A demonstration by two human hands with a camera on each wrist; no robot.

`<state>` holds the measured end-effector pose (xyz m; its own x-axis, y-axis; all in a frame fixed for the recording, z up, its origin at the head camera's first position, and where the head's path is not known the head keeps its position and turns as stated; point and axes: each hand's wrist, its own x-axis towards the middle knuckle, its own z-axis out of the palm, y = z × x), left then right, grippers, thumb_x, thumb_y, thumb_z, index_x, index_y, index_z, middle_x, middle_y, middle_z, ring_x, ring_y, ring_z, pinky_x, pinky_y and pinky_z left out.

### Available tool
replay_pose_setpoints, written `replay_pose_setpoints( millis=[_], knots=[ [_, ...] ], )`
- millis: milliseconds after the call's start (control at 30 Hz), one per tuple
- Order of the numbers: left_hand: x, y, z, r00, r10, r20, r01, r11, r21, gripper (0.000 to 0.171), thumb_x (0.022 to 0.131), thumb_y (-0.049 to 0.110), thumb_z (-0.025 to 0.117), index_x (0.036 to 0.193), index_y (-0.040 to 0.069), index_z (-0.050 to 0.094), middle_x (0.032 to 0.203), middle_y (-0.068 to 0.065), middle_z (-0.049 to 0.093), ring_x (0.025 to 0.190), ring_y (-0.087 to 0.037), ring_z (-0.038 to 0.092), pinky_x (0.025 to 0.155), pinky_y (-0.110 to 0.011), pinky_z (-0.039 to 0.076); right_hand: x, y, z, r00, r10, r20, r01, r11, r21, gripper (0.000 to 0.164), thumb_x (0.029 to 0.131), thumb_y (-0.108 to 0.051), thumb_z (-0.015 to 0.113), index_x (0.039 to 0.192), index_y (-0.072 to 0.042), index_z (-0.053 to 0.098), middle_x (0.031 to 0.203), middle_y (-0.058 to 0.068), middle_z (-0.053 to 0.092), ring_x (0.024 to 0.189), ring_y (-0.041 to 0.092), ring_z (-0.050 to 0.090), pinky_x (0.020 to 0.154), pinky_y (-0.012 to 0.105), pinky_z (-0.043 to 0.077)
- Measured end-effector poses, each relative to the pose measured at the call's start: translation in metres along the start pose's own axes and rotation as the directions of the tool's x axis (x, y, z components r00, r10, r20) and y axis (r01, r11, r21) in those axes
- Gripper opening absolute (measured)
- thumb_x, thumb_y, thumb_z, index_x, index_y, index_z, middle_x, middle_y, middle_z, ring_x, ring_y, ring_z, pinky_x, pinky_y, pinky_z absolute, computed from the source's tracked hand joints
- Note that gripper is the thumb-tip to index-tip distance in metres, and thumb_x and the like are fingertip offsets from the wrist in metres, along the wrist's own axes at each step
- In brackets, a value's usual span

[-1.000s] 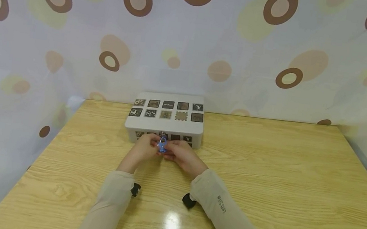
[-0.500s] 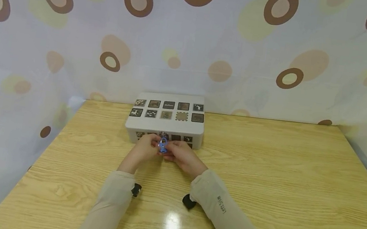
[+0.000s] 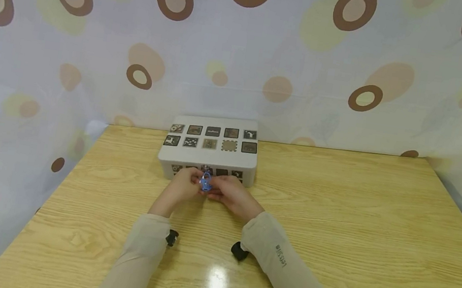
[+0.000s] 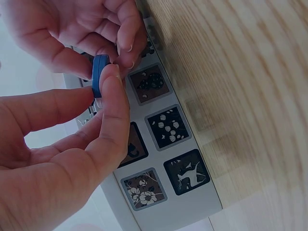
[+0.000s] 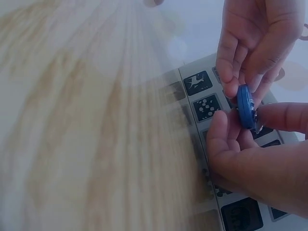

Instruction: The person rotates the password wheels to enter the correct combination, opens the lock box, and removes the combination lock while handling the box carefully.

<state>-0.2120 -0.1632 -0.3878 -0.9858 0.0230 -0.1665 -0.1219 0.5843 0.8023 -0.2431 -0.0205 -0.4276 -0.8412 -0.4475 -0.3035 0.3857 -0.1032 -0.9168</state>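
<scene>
A small blue padlock (image 3: 206,182) is held between both hands in front of a white box (image 3: 206,156) with a metal clasp (image 3: 206,168). My left hand (image 3: 182,187) pinches one end of it between thumb and forefinger, as the left wrist view shows. Small white marks run along the side of the padlock (image 5: 246,107) in the right wrist view. There my right hand (image 5: 260,163) holds it from the other side, thumb at the marked face and fingers curled behind. In the head view the right hand (image 3: 234,197) comes in from the right.
The box stands at the back of a wooden table (image 3: 336,219), near a patterned curtain (image 3: 313,76). Dark picture squares cover its lid and front. Black wrist devices, the left one (image 3: 172,238) and the right one (image 3: 239,251), sit by the sleeves.
Both hands stay at the padlock in front of the box. The right hand's fingers and the padlock have shifted very slightly; the box has not moved.
</scene>
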Motion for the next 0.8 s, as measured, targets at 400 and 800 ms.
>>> replay_pose_setpoints(
  millis=[400, 800],
  knots=[
    [-0.0002, -0.0026, 0.0006, 1.000, -0.025, 0.016, 0.025, 0.999, -0.029, 0.035, 0.087, -0.010, 0.051, 0.121, -0.012, 0.054, 0.091, -0.016, 0.059, 0.082, -0.025, 0.061, 0.067, -0.026, 0.050, 0.0013, 0.0030, 0.0024, 1.000, 0.006, -0.003, -0.006, 1.000, -0.031, 0.032, 0.099, -0.004, 0.045, 0.120, 0.020, 0.050, 0.094, 0.009, 0.060, 0.078, 0.012, 0.059, 0.069, 0.020, 0.050],
    [0.0007, 0.0009, -0.0015, 1.000, -0.015, 0.014, 0.015, 1.000, -0.004, 0.034, 0.086, -0.010, 0.051, 0.119, -0.013, 0.055, 0.095, -0.019, 0.061, 0.086, -0.027, 0.061, 0.071, -0.028, 0.050, -0.0001, 0.0012, 0.0037, 1.000, 0.017, 0.008, -0.017, 0.999, -0.033, 0.033, 0.100, -0.006, 0.041, 0.122, 0.018, 0.049, 0.095, 0.011, 0.061, 0.080, 0.013, 0.061, 0.070, 0.022, 0.050]
  ],
)
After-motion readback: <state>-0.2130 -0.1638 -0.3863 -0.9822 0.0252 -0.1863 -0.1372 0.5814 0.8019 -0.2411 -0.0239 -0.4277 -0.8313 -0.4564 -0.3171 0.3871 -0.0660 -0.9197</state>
